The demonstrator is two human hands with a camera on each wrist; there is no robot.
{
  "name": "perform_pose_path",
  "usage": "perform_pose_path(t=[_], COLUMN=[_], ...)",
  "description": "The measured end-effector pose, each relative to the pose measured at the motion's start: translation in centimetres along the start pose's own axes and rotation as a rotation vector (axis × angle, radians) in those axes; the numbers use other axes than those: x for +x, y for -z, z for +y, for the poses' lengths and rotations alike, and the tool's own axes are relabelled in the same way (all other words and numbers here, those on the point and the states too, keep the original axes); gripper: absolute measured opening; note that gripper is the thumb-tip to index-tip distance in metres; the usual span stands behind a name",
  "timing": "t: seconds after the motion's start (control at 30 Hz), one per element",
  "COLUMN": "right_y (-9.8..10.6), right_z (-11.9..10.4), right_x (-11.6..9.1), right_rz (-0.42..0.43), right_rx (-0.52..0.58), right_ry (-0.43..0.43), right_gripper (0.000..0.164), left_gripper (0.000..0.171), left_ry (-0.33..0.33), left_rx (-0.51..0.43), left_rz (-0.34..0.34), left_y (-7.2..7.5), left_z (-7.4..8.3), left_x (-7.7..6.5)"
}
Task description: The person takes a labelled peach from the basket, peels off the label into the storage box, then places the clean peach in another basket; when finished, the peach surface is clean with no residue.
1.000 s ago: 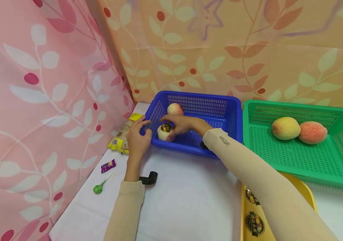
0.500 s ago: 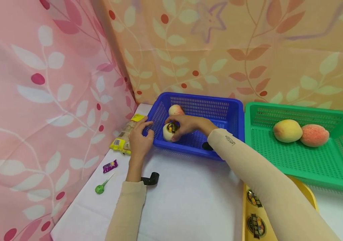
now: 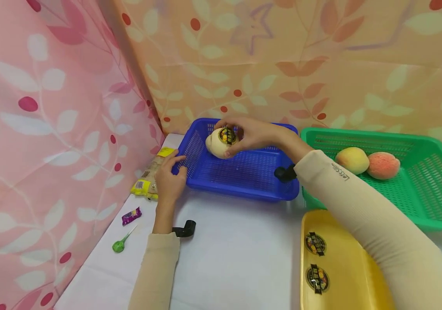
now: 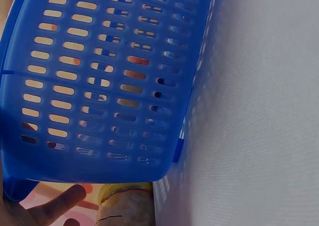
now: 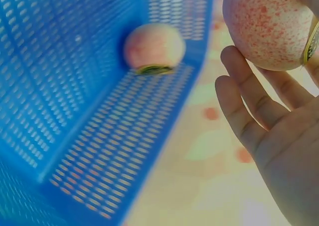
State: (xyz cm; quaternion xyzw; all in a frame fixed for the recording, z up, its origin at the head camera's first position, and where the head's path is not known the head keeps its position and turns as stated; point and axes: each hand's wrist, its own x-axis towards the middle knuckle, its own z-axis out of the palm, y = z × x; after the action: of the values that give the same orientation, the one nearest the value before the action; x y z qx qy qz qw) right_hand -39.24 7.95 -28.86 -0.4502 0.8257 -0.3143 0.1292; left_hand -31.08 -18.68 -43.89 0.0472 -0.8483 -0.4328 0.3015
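My right hand (image 3: 257, 133) grips a pale peach (image 3: 221, 148) with a black round sticker, over the blue basket (image 3: 240, 189). Fingers and thumb bend around its sides. In the right wrist view the peach shows red speckles and is above the basket rim. Another peach (image 5: 154, 46) rests inside the basket, in a corner; the held one largely covers it in the head view. Beside the basket's left wall is my left hand (image 3: 171, 178), thumb and fingers apart with nothing between them. The left wrist view shows a finger (image 4: 62, 206) extended near the basket's corner.
A green basket (image 3: 430, 215) with two peaches (image 3: 353, 160) stands to the right. In front of it lies a yellow tray (image 3: 345, 254) with stickers. Left are a yellow-ended snack bag (image 3: 149, 176), a purple wrapped candy (image 3: 131, 216) and a green lollipop (image 3: 119, 246).
My right hand has lifted the peach up from the blue basket's floor, toward the back. My left hand stays beside the basket. The head view has shifted slightly.
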Motion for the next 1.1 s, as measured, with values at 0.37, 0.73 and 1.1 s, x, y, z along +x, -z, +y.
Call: perform_pose_path(t=[0.37, 0.73, 1.1], right_y=[-2.5, -8.8, -10.5], right_z=[-5.6, -2.4, -1.7], right_x=[-4.9, -6.9, -7.7], right_rz=[0.001, -0.036, -0.189], right_rx=[-0.012, 0.041, -0.1], right_ry=[0.165, 0.113, 0.023], right_gripper=[0.073, 0.074, 0.073], left_gripper=[0.032, 0.03, 0.027], left_ry=[0.049, 0.057, 0.058], left_rx=[0.001, 0.008, 0.004], left_rz=[-0.019, -0.007, -0.024], left_y=[0.5, 0.4, 0.7], left_z=[-0.5, -0.7, -0.3], left_x=[1.9, 2.5, 2.7])
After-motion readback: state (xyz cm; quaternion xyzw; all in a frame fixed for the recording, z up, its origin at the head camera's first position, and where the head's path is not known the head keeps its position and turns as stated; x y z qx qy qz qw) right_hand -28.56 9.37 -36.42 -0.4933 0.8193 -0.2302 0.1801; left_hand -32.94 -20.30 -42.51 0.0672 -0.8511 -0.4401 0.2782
